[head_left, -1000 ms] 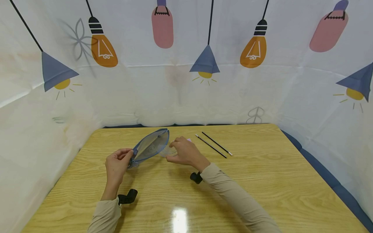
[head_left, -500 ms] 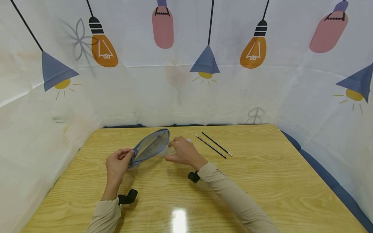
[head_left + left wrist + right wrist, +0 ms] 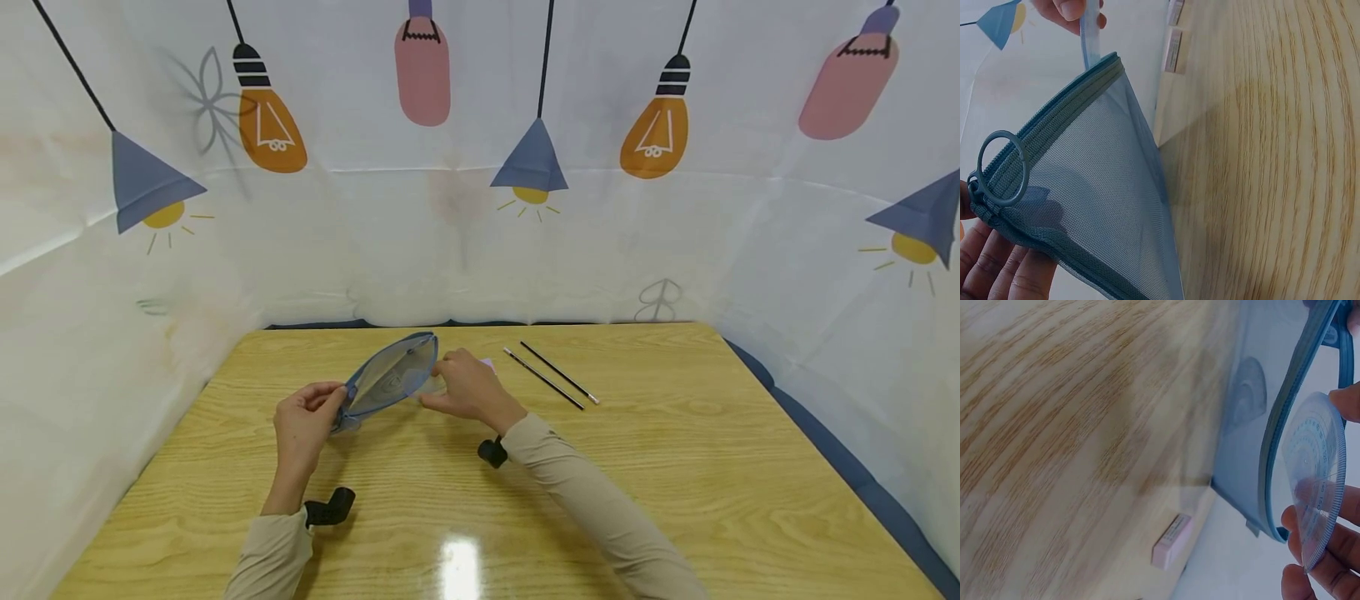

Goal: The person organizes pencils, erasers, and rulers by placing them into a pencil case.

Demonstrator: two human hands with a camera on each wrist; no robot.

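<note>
The clear protractor (image 3: 1316, 475), hard to make out from the head, is pinched by the right hand (image 3: 468, 387). Beside that grip gapes the blue mesh pouch (image 3: 1104, 169), its rim pinched by the left hand (image 3: 303, 425); an indistinct curved shape shows through. Beyond the right hand lies a partly hidden eraser (image 3: 1171, 542).

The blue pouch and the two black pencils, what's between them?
In the head view, the right hand holding a clear protractor, and a pink block partly hidden behind it.
</note>
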